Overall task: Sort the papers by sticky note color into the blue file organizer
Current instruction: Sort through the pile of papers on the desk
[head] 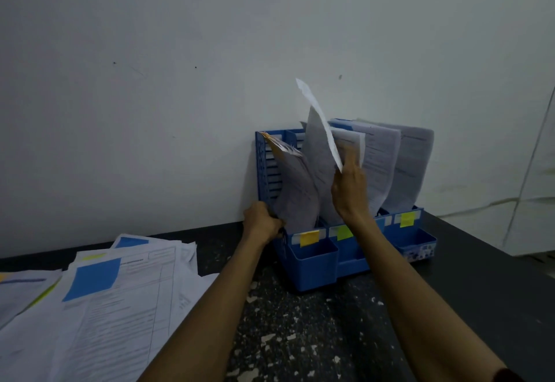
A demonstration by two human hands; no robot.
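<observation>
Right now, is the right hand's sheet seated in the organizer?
Not seated: the sheet tilts, its top well above the filed papers, gripped by the right hand; lower end hidden.

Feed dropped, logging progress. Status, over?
Left grip on blue organizer, left front corner. Right grip holds sheet at second slot. Curled papers there crowd it. Unsorted pile lies left.

A plain pale grey painted wall (150, 81) fills nine through three o'clock, flecked with small dark marks (195, 67). A black, white-speckled stone countertop (300, 336) spreads at six o'clock. A thin slanting line (527, 171), unidentifiable, crosses at three o'clock.
</observation>
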